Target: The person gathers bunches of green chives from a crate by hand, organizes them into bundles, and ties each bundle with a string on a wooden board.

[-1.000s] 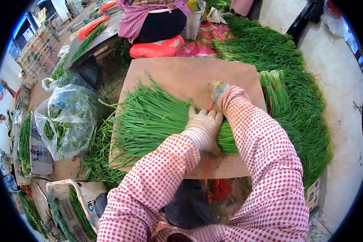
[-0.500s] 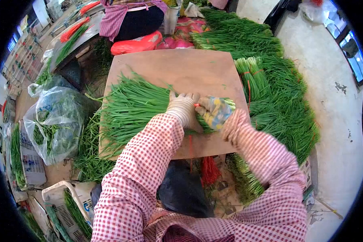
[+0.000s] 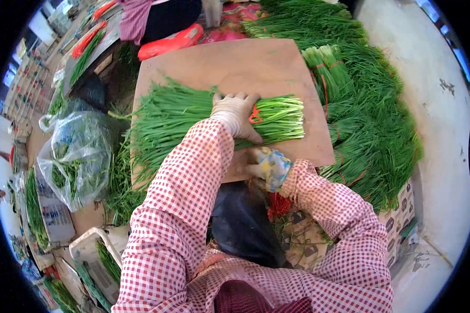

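A thick bunch of garlic chives [image 3: 177,107] lies across the wooden board, green tips to the left and pale cut stems to the right. My gloved left hand [image 3: 237,112] presses down over its middle, thumb on the near side and fingers on the far side, gripping the bunch. Just right of that hand, a red tie [image 3: 255,115] shows around the stems. My right hand [image 3: 269,168], in a glove with a blue and yellow patch, is at the board's near edge, apart from the bunch. Its fingers are blurred. Red ties [image 3: 279,204] hang below it.
The board [image 3: 219,68] fills the middle. Many tied chive bunches [image 3: 371,130] are piled along its right side. At left stand a clear plastic bag [image 3: 78,161] of greens and crates [image 3: 52,211]. Another person [image 3: 169,21] is beyond the board, beside a red bag [image 3: 172,43].
My right hand has left the tie at the stems and moved down to the board's near edge. The tie now shows on the bunch. My left hand stays on the chives.
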The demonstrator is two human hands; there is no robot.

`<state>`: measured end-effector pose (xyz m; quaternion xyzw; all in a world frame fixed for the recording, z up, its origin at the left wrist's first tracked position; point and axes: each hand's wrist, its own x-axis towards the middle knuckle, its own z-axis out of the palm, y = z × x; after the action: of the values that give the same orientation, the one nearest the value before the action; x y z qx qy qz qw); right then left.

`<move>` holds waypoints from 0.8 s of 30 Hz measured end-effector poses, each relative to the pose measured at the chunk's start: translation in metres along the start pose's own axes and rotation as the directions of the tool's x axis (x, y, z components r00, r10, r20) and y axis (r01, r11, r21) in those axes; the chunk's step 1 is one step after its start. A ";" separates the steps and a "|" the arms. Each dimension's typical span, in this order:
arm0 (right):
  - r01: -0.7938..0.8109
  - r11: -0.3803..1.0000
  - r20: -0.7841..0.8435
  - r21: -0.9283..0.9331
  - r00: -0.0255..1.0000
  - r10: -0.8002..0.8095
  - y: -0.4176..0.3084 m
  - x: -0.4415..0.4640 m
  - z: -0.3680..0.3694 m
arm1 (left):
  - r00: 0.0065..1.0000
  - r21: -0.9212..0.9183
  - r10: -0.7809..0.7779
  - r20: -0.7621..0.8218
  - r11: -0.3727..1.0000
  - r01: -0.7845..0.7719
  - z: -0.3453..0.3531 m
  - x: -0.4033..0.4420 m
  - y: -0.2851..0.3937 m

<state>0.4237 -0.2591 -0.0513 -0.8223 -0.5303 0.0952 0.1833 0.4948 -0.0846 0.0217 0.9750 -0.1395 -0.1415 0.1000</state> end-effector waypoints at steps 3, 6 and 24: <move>-0.050 0.998 0.072 -0.036 0.996 0.053 -0.005 -0.002 -0.004 | 1.000 0.017 0.009 0.021 1.000 -0.009 0.000 0.002 0.000; -0.010 0.998 -0.185 0.061 0.982 0.022 0.000 -0.003 0.018 | 0.999 0.038 0.003 0.039 0.999 -0.005 -0.001 0.003 0.001; -0.342 0.471 -0.158 0.813 0.650 0.743 -0.001 0.001 -0.092 | 1.000 -0.022 0.002 0.010 1.000 -0.001 -0.001 -0.001 -0.002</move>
<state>0.4554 -0.2760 0.0337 -0.8013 -0.0775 0.1371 0.5772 0.4943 -0.0827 0.0224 0.9730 -0.1392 -0.1479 0.1099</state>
